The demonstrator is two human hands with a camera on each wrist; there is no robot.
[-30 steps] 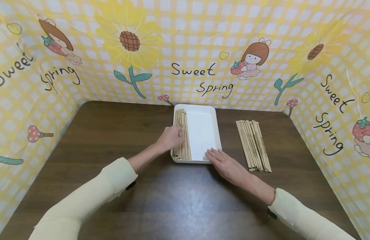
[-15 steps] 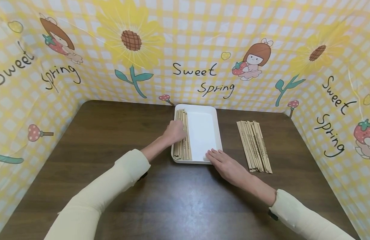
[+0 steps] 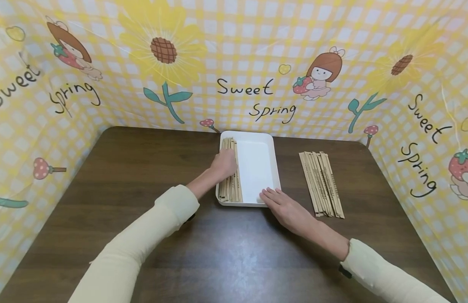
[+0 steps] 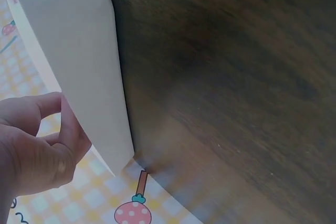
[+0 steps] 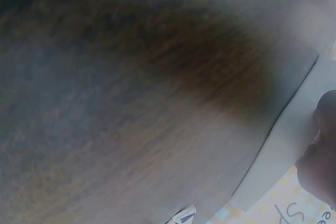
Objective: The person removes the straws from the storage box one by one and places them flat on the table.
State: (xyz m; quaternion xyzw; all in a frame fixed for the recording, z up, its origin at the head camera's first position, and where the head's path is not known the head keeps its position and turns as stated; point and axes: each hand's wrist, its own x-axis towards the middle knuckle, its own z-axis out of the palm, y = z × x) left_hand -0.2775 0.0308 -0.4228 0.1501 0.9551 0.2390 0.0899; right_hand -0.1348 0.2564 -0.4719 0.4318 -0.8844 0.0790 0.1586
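A white rectangular tray (image 3: pixel 256 172) lies at the back middle of the table, with a row of thin paper-wrapped sticks (image 3: pixel 231 189) along its left side. My left hand (image 3: pixel 224 164) is over this row, knuckles up and fingers bent. In the left wrist view the left hand (image 4: pixel 44 148) reaches over the tray wall (image 4: pixel 84 72), which hides its fingertips, so I cannot tell whether they grip any sticks. My right hand (image 3: pixel 287 207) rests straight fingers on the tray's near right corner. The right wrist view shows part of the right hand (image 5: pixel 320 156) beside the tray wall (image 5: pixel 281 145).
Right of the tray, a second bundle of paper-wrapped sticks (image 3: pixel 322 185) lies on the dark wooden table (image 3: pixel 161 151). A yellow checked cloth (image 3: pixel 241 50) with printed flowers stands round the table's back and sides.
My left hand has moved a little away from me and to the right along the row of sticks in the tray. The right hand, tray and second bundle stay in place.
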